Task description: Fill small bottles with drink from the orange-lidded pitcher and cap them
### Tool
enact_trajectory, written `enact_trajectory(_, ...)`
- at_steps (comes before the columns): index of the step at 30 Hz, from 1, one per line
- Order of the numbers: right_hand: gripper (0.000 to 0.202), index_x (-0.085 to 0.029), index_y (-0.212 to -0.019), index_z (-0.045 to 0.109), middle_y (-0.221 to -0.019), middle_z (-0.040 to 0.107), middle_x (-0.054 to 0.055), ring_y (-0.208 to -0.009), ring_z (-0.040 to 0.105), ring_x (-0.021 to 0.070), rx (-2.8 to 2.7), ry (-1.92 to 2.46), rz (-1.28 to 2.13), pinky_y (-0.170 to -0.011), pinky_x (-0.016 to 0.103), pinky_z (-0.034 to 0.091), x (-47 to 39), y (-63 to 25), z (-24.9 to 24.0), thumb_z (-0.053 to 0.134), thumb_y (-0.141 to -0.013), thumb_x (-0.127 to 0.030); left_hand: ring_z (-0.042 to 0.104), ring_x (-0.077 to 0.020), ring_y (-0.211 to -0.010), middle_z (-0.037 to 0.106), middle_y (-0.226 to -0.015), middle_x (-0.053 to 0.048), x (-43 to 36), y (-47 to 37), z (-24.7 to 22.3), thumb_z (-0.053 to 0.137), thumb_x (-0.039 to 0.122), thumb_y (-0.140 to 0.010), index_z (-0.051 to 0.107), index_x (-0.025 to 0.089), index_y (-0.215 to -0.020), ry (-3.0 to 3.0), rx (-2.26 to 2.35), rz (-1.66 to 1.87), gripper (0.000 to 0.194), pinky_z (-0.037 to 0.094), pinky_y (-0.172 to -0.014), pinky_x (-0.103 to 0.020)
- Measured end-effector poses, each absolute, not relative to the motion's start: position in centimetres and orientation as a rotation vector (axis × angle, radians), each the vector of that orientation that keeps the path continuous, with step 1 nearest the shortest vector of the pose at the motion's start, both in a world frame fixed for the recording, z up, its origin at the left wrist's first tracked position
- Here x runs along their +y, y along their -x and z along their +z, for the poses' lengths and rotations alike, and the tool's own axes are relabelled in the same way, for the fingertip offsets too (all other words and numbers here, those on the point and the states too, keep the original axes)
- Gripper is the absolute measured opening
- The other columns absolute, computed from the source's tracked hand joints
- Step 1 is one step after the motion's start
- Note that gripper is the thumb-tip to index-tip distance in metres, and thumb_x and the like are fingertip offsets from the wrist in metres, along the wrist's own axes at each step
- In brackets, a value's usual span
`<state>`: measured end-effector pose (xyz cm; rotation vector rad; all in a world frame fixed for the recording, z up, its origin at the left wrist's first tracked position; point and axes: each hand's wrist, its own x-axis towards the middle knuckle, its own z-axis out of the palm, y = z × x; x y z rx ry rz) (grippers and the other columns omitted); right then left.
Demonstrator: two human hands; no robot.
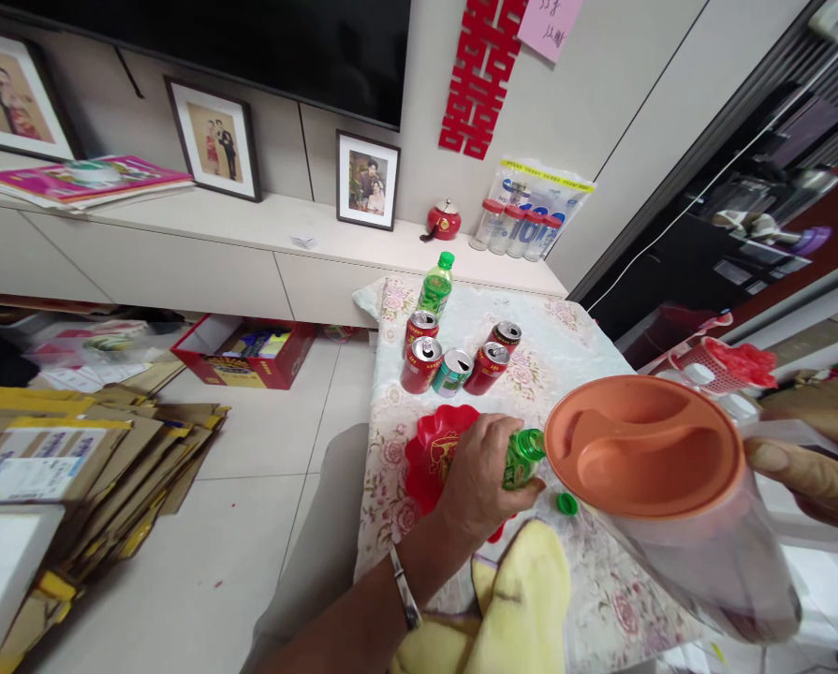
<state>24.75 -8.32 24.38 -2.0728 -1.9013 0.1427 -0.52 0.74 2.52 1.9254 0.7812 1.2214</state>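
My left hand (pixel 485 463) is wrapped round a green plastic bottle (pixel 521 459) whose mouth is uncapped. Over at the right, my right hand (pixel 812 468) grips a clear pitcher (pixel 713 562) by its handle side. An orange lid (pixel 650 449) covers the pitcher, which is tilted towards the bottle, its rim close to the bottle's mouth. I cannot tell whether liquid is flowing. A green cap (pixel 566 504) lies on the tablecloth below them. Partly behind my left hand is a red scalloped plate (pixel 429 449). Yellow cloth gloves (pixel 531 599) lie nearest me.
Several drink cans (pixel 422 365) and a capped green bottle (pixel 436 284) stand farther back on the flowered tablecloth (pixel 545 365). Behind are a red jar (pixel 444 220) and several red-lidded containers (pixel 517 230). Flattened cardboard (pixel 158 459) and a red box (pixel 250 360) sit on the floor at left.
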Motion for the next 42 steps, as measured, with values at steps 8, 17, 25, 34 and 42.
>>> enact_trajectory(8,0.036,-0.039,-0.074,0.075,-0.052,0.056,-0.002,-0.048,0.054,0.021,-1.904,2.058,0.17,-0.042,0.031,0.048,-8.5,-24.8,24.5,0.064,-0.082,-0.073,0.067,-0.0328,-0.115,0.067,-0.121,-0.012,0.7,0.6,2.6,0.081,0.018,-0.072,0.056,0.022,-0.126,-1.909,0.783,1.209,0.059,0.059,-0.101,-0.053)
enact_trajectory(17,0.036,-0.039,-0.08,0.077,-0.053,0.053,-0.001,-0.049,0.053,0.0202,-1.932,2.045,0.136,-0.044,0.03,0.049,-8.5,-25.0,24.4,0.062,-0.085,-0.071,0.067,-0.0332,-0.114,0.067,-0.12,-0.013,0.7,0.6,2.5,0.08,0.018,-0.072,0.056,0.02,-0.126,-1.926,0.777,1.235,0.059,0.059,-0.101,-0.053)
enact_trajectory(25,0.029,-0.039,-0.082,0.079,-0.052,0.056,-0.001,-0.05,0.055,0.0215,-1.99,1.953,0.096,-0.044,0.031,0.051,-8.3,-25.2,24.3,0.065,-0.087,-0.064,0.068,-0.0338,-0.111,0.068,-0.118,-0.015,0.8,0.5,2.6,0.08,0.019,-0.072,0.058,0.017,-0.125,-1.939,0.778,1.234,0.057,0.06,-0.099,-0.053)
enact_trajectory(34,0.032,-0.038,-0.077,0.075,-0.053,0.055,-0.001,-0.047,0.059,0.0214,-1.93,1.956,0.229,-0.039,0.032,0.05,-8.3,-24.6,24.2,0.064,-0.084,-0.068,0.068,-0.0347,-0.113,0.069,-0.12,-0.016,0.7,0.5,2.5,0.081,0.017,-0.072,0.06,0.015,-0.126,-1.926,0.774,1.248,0.058,0.06,-0.099,-0.054)
enact_trajectory(42,0.03,-0.039,-0.073,0.074,-0.044,0.045,-0.003,-0.043,0.052,0.0211,-1.955,1.638,0.403,-0.033,0.034,0.034,-6.9,-20.7,24.1,0.077,-0.075,-0.069,0.067,-0.0342,-0.115,0.069,-0.121,-0.017,0.6,0.7,2.9,0.083,0.017,-0.072,0.061,0.014,-0.125,-1.913,0.774,1.2,0.058,0.059,-0.102,-0.053)
